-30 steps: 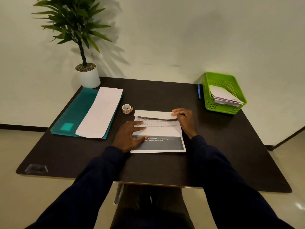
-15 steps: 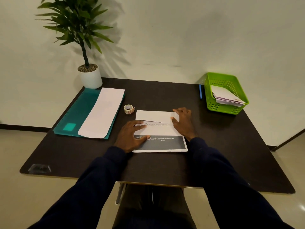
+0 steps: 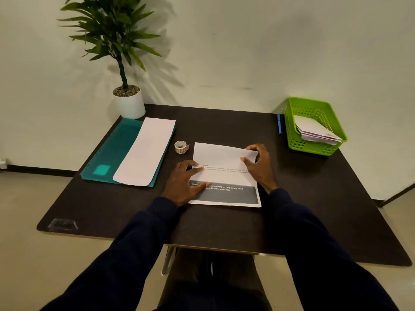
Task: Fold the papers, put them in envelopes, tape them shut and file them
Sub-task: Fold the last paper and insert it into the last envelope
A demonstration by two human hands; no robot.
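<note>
A printed sheet of paper [image 3: 224,176] lies in the middle of the dark table [image 3: 314,198], its far edge folded over toward me as a white flap. My right hand [image 3: 258,164] pinches the flap's right corner. My left hand [image 3: 186,182] lies flat on the sheet's left side, fingers spread, pressing it down. A long white envelope [image 3: 146,151] rests on a teal folder [image 3: 112,151] at the left. A small roll of tape [image 3: 180,147] stands between the folder and the sheet.
A green plastic basket [image 3: 314,108] holding several white envelopes sits at the far right corner, with a blue pen [image 3: 279,124] beside it. A potted plant [image 3: 129,102] stands at the far left corner against the wall.
The folded flap has come further toward me over the sheet. My right hand moved with it and now pinches its corner. My left hand stays pressing the sheet.
</note>
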